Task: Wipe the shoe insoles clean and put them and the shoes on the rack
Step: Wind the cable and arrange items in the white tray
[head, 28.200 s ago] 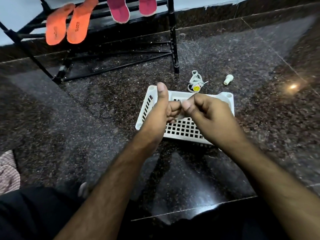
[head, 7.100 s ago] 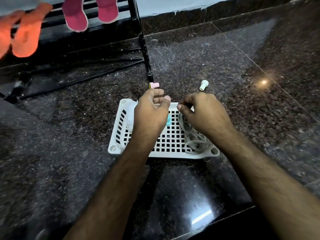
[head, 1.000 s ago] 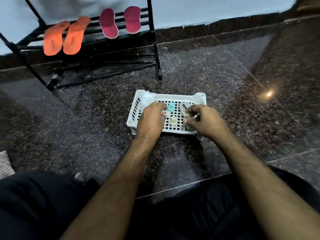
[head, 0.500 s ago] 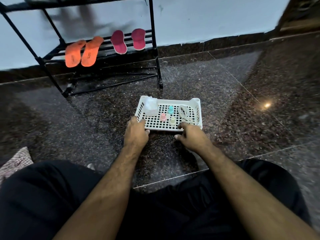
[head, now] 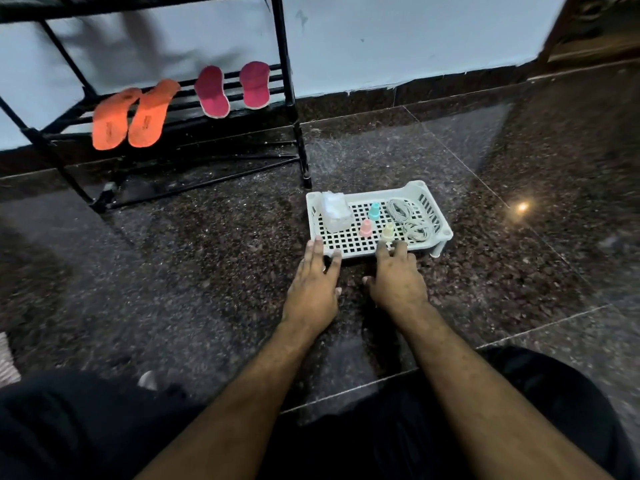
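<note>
My left hand [head: 313, 287] and right hand [head: 398, 282] lie flat with straight fingers, tips touching the near edge of the white basket [head: 437, 216] on the floor, holding nothing. Far left, the orange insoles [head: 133, 116] and pink insoles [head: 232, 87] rest on the black rack [head: 290, 109]

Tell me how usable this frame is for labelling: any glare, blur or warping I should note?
Head view: dim overall; a small bright glare spot on the polished floor right of the white basket. The rack posts bow from the wide lens, and the shadow on the wall behind it is smeared. Frame edges are soft; both hands, left and right, look fairly sharp.
</note>
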Demonstrator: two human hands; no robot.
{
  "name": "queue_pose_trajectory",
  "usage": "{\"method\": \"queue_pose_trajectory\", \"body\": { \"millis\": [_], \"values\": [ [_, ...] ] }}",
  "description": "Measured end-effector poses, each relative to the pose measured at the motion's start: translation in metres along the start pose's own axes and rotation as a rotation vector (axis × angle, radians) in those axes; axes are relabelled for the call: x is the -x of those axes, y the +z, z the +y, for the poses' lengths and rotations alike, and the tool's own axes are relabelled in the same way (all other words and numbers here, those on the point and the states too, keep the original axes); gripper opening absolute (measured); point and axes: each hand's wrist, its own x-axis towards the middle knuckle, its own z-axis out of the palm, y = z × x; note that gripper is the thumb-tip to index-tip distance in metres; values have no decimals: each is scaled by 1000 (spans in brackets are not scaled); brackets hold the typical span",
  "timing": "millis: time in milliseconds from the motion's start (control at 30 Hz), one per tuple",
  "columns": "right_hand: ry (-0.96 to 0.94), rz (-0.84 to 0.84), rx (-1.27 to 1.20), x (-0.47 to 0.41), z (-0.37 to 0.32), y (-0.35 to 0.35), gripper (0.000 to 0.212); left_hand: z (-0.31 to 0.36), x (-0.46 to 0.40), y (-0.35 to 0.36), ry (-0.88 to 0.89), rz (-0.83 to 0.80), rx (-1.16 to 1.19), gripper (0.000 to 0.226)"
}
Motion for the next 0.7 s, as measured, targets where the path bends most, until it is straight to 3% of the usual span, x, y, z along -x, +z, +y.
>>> {"method": "queue_pose_trajectory", "body": {
  "millis": [267,700],
  "values": [
    [1,19,-111,-58,19,28,97,3,-60,20,-20,89,-25,74],
    [-99,164,-57,-246,53,49,80,-9,-265,44,-67,169,-142,79]
  ]
}}
